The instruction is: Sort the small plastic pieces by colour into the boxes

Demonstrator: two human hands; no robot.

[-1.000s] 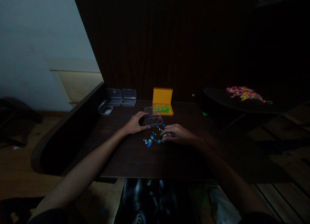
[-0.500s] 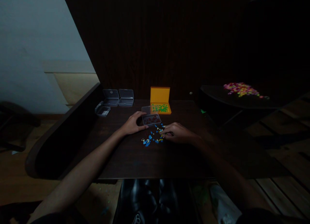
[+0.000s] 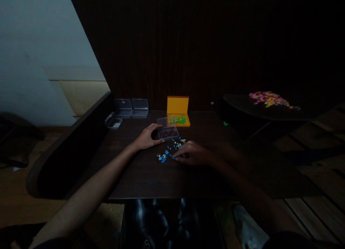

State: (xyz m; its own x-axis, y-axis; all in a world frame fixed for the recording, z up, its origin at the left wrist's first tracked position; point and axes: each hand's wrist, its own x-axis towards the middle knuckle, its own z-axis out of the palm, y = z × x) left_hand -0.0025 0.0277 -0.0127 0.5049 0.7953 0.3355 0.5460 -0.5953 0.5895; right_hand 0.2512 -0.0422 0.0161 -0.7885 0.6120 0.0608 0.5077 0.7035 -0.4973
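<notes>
My left hand (image 3: 147, 137) rests on the dark tabletop, its fingers and thumb bracketing the left side of a clear plastic box (image 3: 168, 137) and steadying it. The box's lid stands raised at the back, and small dark reddish pieces lie inside. In front of it is a loose scatter of tiny blue, yellow and whitish toy-brick pieces (image 3: 166, 152). My right hand (image 3: 192, 153) is at the right of this scatter, thumb and fingers pinched low over some blue pieces. What is between those fingertips is too small to make out.
Behind the clear box stands an orange box (image 3: 178, 105) with its lid up and green pieces in it. Several clear boxes (image 3: 140, 113) with raised lids sit at the back left. A pile of pink and yellow pieces (image 3: 269, 99) lies on a dark surface to the right.
My right hand has moved toward me and slightly left, from the yellow pieces to the blue ones, uncovering pieces at the right of the scatter. My left hand stays at the box.
</notes>
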